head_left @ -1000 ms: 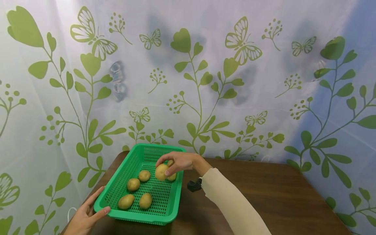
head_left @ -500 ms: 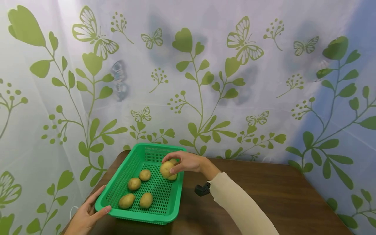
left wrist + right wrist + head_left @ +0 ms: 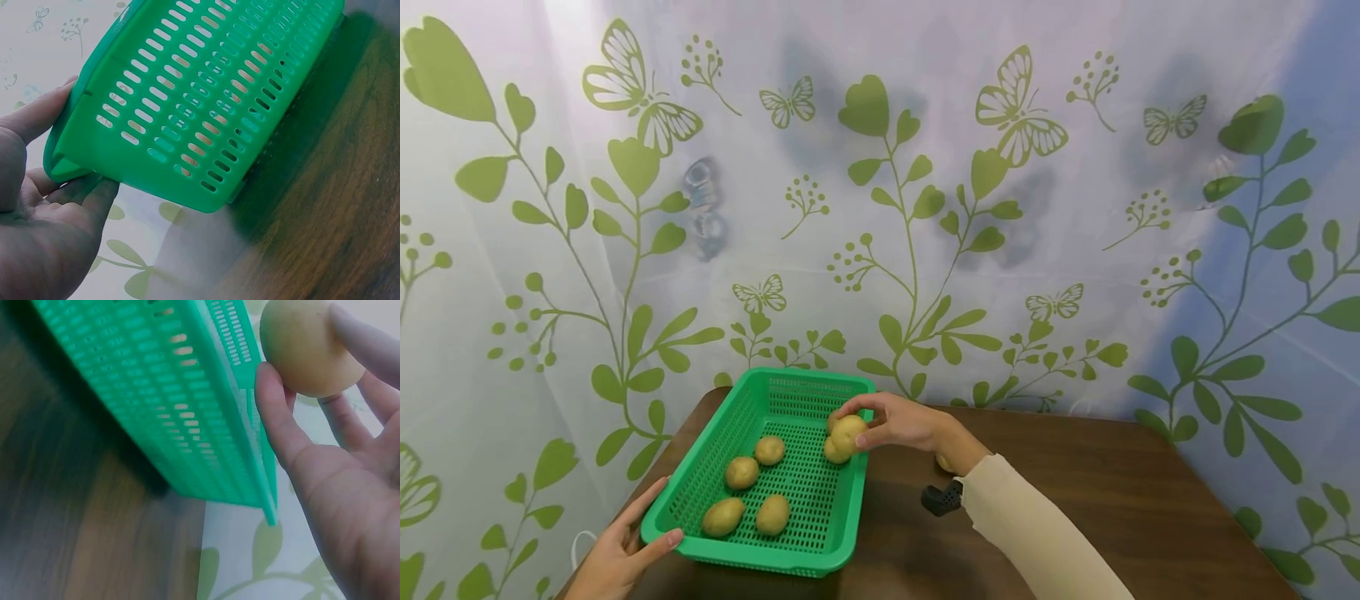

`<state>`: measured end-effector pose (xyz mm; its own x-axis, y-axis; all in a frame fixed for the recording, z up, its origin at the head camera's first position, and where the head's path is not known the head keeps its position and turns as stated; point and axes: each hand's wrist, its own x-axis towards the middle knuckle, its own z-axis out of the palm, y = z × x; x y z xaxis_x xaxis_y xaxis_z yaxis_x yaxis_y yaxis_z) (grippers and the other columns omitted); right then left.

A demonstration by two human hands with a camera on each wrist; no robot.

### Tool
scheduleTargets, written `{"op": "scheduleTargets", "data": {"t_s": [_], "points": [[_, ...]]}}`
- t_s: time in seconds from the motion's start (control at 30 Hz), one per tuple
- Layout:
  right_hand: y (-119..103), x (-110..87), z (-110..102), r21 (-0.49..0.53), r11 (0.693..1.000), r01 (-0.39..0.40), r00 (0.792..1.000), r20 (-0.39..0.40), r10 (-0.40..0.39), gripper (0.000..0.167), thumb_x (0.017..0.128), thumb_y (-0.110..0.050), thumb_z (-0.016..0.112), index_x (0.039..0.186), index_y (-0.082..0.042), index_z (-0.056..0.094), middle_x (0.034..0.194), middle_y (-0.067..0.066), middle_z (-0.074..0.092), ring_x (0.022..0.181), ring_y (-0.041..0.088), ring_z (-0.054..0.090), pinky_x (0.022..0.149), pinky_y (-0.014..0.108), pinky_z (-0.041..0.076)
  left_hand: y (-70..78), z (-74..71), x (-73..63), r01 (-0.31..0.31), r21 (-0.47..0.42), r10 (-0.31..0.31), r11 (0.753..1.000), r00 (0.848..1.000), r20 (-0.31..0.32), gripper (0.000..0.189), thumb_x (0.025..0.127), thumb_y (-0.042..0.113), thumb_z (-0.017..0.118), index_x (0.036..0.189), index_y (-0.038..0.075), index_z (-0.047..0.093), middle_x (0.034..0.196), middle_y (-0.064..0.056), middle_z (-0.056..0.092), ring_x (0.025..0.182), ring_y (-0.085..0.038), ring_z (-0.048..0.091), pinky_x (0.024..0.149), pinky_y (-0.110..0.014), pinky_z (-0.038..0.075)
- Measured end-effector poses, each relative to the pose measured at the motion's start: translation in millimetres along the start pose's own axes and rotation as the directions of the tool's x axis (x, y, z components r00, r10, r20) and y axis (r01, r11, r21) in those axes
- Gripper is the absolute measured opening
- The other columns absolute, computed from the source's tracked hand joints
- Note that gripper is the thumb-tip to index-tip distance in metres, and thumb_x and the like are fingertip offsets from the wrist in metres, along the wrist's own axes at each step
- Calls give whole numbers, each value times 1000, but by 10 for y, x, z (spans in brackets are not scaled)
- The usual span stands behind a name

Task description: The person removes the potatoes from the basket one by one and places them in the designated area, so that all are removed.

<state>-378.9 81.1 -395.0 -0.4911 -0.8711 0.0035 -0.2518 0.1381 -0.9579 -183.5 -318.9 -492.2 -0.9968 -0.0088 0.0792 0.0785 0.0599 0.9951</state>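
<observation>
A green plastic basket (image 3: 760, 560) with slotted sides stands on the brown table. At its near left corner my left hand (image 3: 619, 552) grips the rim, thumb on top and fingers outside, as the left wrist view also shows. My right hand (image 3: 901, 423) holds a potato (image 3: 848, 434) between thumb and fingertips, up by the basket's right rim. The right wrist view has this potato (image 3: 306, 347) level with the rim. Several potatoes lie in the basket: a pair at the left middle, including one potato (image 3: 742, 472), two near the front, and others partly hidden behind the held one.
Beyond my right wrist another potato (image 3: 945, 463) sits on the wooden table (image 3: 1075, 500), mostly hidden by the forearm. A black strap-like piece (image 3: 942, 498) shows at the right sleeve. A leaf-patterned curtain (image 3: 925, 208) hangs behind the table and along both sides.
My right hand has carried the potato rightward, from over the basket's inside to its right rim. A potato on the table has come into view behind the wrist. My left hand stays on the rim.
</observation>
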Motion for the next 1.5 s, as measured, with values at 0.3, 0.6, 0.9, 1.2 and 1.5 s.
{"op": "scheduleTargets", "data": {"t_s": [0.3,0.6,0.9,1.2,1.5], "points": [[111,-307,-55,116,993,16,996,-85,-6,47,100,-2,69,143,5,51,132,18,53,109,31,61,97,46,55,11,11,2,11,21,-11,1000,1000,-9,80,105,8,62,165,1,10,136,23,41,113,7,58,89,-25,57],[305,-570,-130,117,993,15,975,-221,12,48,98,-4,72,142,3,52,137,20,49,109,32,65,98,48,55,-3,-17,-1,2,-6,-2,1000,1000,11,80,105,5,61,165,-1,7,131,33,46,113,6,58,88,-25,58],[527,-846,-210,172,985,31,943,-332,28,51,100,-5,70,145,6,46,138,23,49,114,34,64,101,49,53,-37,-29,14,-1,-22,2,1000,1000,17,81,105,4,61,165,-1,7,131,29,48,113,5,59,88,-26,58],[670,-1113,-295,235,970,65,925,-378,30,51,100,-2,68,144,8,43,138,24,44,113,33,63,95,46,56,-22,-32,16,16,-13,-16,1000,1000,7,80,105,5,61,166,1,8,135,16,44,112,2,60,88,-27,58],[873,-1434,-403,245,965,95,910,-414,15,52,101,2,64,145,13,37,139,21,41,119,31,59,106,58,46,-10,-30,15,-13,-14,13,1000,1000,16,79,105,3,59,164,-3,7,131,27,50,113,4,60,88,-26,58]]}}
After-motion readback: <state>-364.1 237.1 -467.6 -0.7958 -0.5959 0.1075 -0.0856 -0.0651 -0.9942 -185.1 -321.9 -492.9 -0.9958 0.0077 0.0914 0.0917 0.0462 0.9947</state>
